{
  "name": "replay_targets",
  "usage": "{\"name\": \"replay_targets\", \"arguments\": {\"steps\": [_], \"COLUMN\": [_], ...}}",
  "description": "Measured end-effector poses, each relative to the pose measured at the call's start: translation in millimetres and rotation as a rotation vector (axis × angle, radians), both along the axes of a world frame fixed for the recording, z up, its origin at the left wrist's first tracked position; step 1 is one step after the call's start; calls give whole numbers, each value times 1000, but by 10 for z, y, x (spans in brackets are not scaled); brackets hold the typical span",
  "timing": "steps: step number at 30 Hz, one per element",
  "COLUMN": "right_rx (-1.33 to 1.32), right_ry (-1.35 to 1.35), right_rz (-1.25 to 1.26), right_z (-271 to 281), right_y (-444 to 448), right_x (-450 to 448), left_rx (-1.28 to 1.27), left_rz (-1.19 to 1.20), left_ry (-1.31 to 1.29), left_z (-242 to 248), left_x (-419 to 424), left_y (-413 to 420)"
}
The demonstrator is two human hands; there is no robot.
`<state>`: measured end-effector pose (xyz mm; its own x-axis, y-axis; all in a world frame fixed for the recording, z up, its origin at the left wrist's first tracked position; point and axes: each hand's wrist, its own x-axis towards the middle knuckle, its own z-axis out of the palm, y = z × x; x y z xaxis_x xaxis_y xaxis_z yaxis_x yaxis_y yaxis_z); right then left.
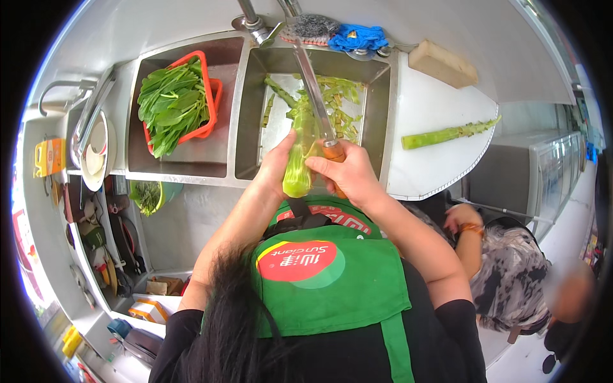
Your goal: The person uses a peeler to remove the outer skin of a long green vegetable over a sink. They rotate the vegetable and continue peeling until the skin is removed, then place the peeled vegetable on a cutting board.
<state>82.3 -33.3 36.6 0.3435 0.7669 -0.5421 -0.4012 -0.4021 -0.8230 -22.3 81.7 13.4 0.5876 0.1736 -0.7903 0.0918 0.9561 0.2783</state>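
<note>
My left hand (pixel 278 165) grips a thick green celtuce stem (pixel 298 177) from its left side, above the near edge of the right-hand steel sink. In my right hand (pixel 352 167) is the wooden handle of a long metal blade (pixel 313 91), a knife or peeler, which points away from me across the sink. My right thumb presses near the stem, where a thin strip of skin hangs. Peelings (pixel 342 122) and some stem pieces lie on the bottom of the sink. Another green stem (pixel 431 138) rests on the white counter at the right.
The left sink (pixel 234 110) holds red baskets (pixel 209 95) of leafy greens (pixel 175 103). Behind the sinks are a faucet (pixel 258 33), a steel scourer (pixel 313 25), a blue cloth (pixel 359 37) and a beige block (pixel 443 63). Another person (pixel 507 273) is at the right.
</note>
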Motion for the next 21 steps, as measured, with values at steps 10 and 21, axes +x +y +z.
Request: {"name": "replay_targets", "arguments": {"steps": [10, 21], "right_rx": [96, 60], "right_ry": [16, -669], "right_rz": [-202, 97], "right_z": [-80, -146], "right_y": [86, -238], "right_x": [136, 302], "left_rx": [-83, 20], "left_rz": [-106, -169], "left_ry": [-133, -45], "left_z": [-185, -161], "left_x": [-283, -482], "left_y": [46, 212]}}
